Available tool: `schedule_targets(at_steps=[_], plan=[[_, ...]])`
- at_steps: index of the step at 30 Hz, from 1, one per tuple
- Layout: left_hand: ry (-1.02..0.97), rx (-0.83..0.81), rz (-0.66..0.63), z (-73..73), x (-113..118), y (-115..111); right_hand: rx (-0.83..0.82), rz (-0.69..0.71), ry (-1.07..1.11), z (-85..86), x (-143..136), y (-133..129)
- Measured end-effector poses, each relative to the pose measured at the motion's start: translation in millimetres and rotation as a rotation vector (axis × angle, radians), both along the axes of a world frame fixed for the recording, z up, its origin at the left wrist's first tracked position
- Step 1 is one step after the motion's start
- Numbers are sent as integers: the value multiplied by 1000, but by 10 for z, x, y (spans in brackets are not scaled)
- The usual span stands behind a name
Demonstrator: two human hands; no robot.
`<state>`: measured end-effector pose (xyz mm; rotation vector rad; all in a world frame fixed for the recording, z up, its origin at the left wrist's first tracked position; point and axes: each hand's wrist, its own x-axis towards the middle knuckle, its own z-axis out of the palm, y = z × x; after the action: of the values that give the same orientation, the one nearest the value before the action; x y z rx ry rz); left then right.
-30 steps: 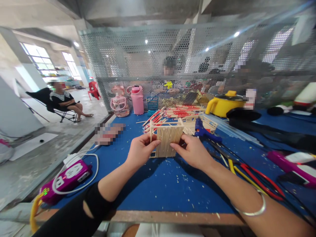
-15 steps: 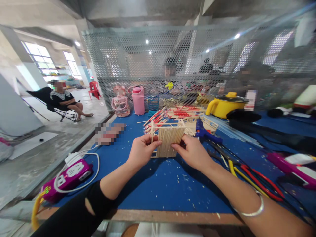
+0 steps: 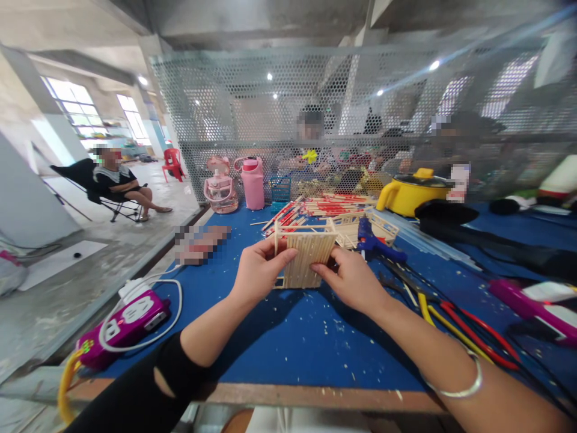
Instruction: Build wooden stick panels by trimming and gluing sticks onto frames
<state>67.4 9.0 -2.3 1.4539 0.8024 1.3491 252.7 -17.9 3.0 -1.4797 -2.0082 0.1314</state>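
A small box-like frame of pale wooden sticks [image 3: 306, 255] stands on the blue table top [image 3: 288, 337] in front of me, its slatted wall facing me. My left hand [image 3: 256, 273] grips its left edge, thumb across the slats. On the frame's right edge rests my right hand [image 3: 354, 279], fingers pinching the wall. A silver bangle sits on my right forearm. The frame's far side is hidden behind the near wall.
A blue glue gun [image 3: 372, 240] lies just right of the frame, beside red and yellow-handled pliers [image 3: 455, 325]. Loose sticks [image 3: 324, 207], a yellow pot [image 3: 412, 189] and pink bottles [image 3: 252, 180] stand behind. A purple power strip [image 3: 124, 322] lies left. People sit beyond the mesh screen.
The stick frame and both hands stay in nearly the same place. My left thumb has shifted slightly across the slats.
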Motion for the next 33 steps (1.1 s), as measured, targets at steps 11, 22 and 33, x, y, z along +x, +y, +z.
schedule_targets(at_steps=[11,22,33], plan=[[1,-39,60,12,-5,8,-17,0,2,-5,-9,-6],[-13,-62,59,40,9,-11,-14,-10,-3,-7,-17,7],[-1,-57,74,20,5,-5,-2,-8,8,0,-25,3]])
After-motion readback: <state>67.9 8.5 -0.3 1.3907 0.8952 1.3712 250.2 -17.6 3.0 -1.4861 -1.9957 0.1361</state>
